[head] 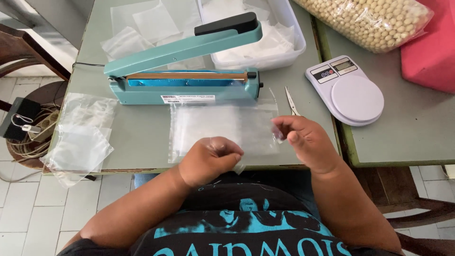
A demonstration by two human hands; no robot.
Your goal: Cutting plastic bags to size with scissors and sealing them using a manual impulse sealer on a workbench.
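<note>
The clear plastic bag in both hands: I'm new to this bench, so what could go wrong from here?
The clear bag lies over the table edge, pinched by the left hand and right hand; it could slide off if let go. The scissors lie close behind the right hand, so a backward reach might catch their blades.

We list: teal heat sealer point(185, 66) with black handle tip; white scale point(348, 90); clear bags point(83, 137); red cloth point(431, 52); grey-green table point(137, 132).
</note>
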